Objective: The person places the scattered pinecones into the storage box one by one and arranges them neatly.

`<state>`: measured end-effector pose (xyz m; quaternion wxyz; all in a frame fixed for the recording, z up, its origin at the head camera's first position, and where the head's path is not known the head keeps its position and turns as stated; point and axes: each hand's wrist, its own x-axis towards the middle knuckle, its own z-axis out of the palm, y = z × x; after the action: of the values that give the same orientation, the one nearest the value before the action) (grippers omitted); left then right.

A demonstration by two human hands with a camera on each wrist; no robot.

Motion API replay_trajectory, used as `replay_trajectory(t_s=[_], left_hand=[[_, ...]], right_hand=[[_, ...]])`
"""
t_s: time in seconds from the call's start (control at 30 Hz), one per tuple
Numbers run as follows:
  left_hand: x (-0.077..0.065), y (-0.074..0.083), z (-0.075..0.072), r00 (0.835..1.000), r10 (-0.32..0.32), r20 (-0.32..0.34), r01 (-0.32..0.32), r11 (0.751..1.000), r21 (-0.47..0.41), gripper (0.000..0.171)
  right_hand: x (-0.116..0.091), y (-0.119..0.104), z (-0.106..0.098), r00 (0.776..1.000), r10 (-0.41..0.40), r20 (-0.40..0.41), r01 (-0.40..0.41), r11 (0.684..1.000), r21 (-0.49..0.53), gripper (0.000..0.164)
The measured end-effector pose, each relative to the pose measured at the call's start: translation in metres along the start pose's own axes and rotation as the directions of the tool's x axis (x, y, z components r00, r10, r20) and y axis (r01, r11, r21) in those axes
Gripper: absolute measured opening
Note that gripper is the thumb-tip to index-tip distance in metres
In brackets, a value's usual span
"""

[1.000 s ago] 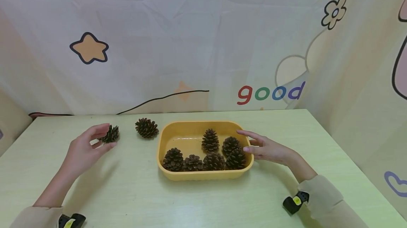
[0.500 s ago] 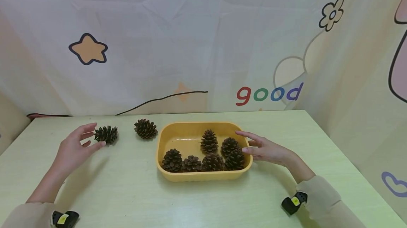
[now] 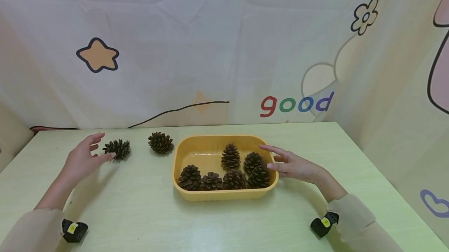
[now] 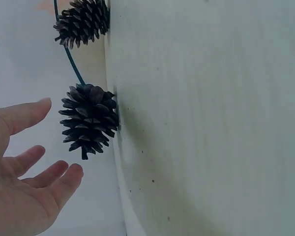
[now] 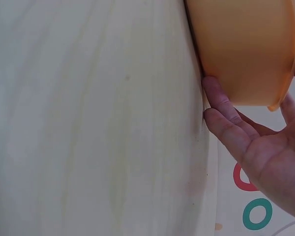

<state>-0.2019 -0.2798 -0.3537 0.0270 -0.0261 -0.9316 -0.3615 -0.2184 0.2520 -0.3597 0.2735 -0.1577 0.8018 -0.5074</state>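
Note:
In the head view my left hand (image 3: 82, 160) is beside a brown pine cone (image 3: 117, 149) on the table, fingers spread around its left side. The thumb tip overlaps the cone there. In the left wrist view a gap shows between the fingers and this pine cone (image 4: 91, 120). My right hand (image 3: 296, 165) rests against the right end of a yellow plastic tub (image 3: 224, 195), with thumb and index finger reaching over its rim. Lower fingers (image 5: 228, 130) lie fairly straight by the tub's outer wall (image 5: 246, 54). Several upright pine cones (image 3: 235, 180) stand inside, mostly along the front and right.
Another pine cone (image 3: 161, 142) lies on the table (image 3: 158, 220) between the left hand's cone and the tub. A printed cloth (image 3: 168, 49) hangs behind the table's back edge. Both wrists wear small black cameras (image 3: 324, 224).
My left hand has let go of its pine cone and drawn back left, then shifted slightly, its thumb nearing the cone again. The right hand and tub have stayed in place.

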Motion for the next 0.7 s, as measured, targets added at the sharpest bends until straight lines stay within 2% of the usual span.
replay_trajectory(t_s=[0.43,0.7], left_hand=[[0.015,-0.005,0.0,0.988,-0.062,0.144,0.063,0.998,0.001,0.084],[0.02,-0.007,0.003,0.986,-0.05,0.161,0.041,0.997,0.06,0.076]], right_hand=[[0.0,-0.001,0.0,1.0,0.009,-0.006,-0.009,1.0,-0.005,0.068],[0.0,-0.001,0.0,1.0,0.011,-0.008,-0.011,1.0,-0.015,0.068]])
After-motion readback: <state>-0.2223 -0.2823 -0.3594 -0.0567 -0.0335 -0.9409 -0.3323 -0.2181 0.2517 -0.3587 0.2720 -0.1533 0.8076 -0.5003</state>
